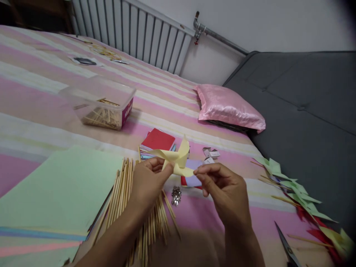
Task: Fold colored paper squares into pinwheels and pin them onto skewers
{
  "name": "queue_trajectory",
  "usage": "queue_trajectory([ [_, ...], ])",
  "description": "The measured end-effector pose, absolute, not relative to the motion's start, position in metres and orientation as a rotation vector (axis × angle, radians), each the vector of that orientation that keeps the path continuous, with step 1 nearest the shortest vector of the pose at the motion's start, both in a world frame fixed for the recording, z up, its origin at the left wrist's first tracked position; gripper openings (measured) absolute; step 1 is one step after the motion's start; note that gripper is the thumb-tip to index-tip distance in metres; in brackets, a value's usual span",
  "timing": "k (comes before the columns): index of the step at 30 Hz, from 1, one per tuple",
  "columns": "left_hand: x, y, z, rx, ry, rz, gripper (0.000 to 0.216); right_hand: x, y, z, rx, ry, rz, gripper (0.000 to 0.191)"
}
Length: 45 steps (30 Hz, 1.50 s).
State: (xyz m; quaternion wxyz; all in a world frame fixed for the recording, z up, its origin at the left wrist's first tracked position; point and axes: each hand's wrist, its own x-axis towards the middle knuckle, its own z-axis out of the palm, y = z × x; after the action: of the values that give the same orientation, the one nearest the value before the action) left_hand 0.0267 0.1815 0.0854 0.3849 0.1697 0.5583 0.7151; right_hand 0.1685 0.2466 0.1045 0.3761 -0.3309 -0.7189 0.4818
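Note:
A pale yellow paper pinwheel (pixel 180 158) with curled blades is held up over the bed. My left hand (pixel 150 178) grips it near the centre, the thumb pressed on the front. With thumb and forefinger, my right hand (pixel 225 189) pinches the tip of its right-hand blade. Below the pinwheel lies a small heap of shiny metal pins (pixel 176 195). Thin wooden sticks (pixel 151 230) lie in a bundle under my left forearm. Behind the pinwheel are a stack of paper squares with a red one on top (pixel 158 139) and a lilac square (pixel 194 167).
Large green paper sheets (pixel 61 178) lie at left. A clear plastic box (pixel 105 107) with sticks stands behind them. Scissors (pixel 286 244) and several finished pinwheels (pixel 300 193) are at right. A pink pillow (pixel 229 105) rests near the grey headboard (pixel 300 81).

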Motion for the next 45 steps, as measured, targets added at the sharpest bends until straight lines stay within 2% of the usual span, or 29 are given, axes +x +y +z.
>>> queue_trajectory([
  [4, 0.036, 0.180, 0.091, 0.512, 1.448, 1.779, 0.003, 0.161, 0.237, 0.103, -0.811, -1.963, 1.149, 0.006],
  [9, 0.038, 0.179, 0.093, 0.575, 1.412, 1.767, 0.009, 0.154, 0.238, 0.100, -0.727, -2.048, 0.958, 0.007],
  [15, 0.035, 0.179, 0.089, 0.579, 1.349, 1.767, 0.011, 0.153, 0.241, 0.099, -0.769, -2.021, 0.920, 0.005],
  [22, 0.035, 0.179, 0.091, 0.584, 1.367, 1.761, 0.017, 0.152, 0.241, 0.096, -0.828, -1.974, 0.958, 0.004],
  [35, 0.033, 0.177, 0.091, 0.717, 1.369, 1.733, 0.002, 0.149, 0.242, 0.097, -0.869, -1.902, 1.055, 0.012],
  [39, 0.033, 0.177, 0.090, 0.698, 1.344, 1.727, 0.004, 0.149, 0.242, 0.095, -0.897, -1.853, 1.130, 0.015],
  [45, 0.034, 0.177, 0.089, 0.656, 1.327, 1.706, 0.013, 0.146, 0.239, 0.094, -0.926, -1.632, 1.336, 0.035],
])
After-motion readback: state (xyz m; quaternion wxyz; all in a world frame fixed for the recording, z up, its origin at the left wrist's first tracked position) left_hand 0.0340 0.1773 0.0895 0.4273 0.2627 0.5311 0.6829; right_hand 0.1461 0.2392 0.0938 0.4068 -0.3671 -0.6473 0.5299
